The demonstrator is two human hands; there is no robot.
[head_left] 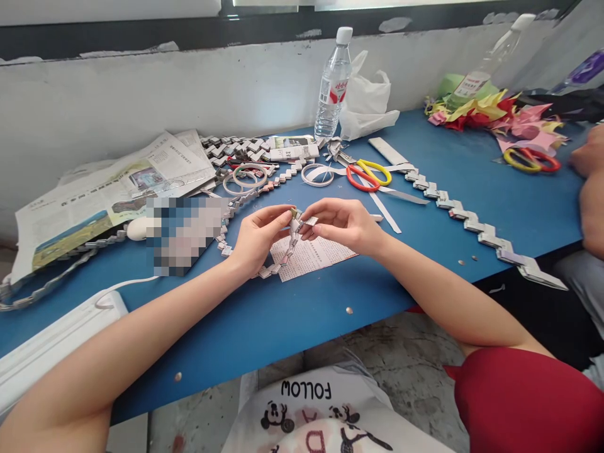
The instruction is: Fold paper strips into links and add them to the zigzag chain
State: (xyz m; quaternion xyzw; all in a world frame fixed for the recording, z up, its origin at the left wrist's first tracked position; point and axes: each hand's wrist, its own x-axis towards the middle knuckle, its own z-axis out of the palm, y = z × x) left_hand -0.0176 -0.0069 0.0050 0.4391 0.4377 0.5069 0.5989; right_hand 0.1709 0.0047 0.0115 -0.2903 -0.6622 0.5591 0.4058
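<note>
Between my hands is the end of a folded paper chain, zigzag links made from printed paper. My left hand pinches the chain's top end between thumb and fingers. From there the chain hangs to the table and runs off behind my left wrist. My right hand has thumb and fingers closed on a small folded flap at the same end. Under both hands lies a printed sheet. Just beyond them are cut paper strips and scissors with red and yellow handles.
Newspapers and a white power strip lie left. A water bottle and plastic bag stand at the wall, near tape rolls. Another paper chain stretches right, toward coloured paper scraps and another person's arm.
</note>
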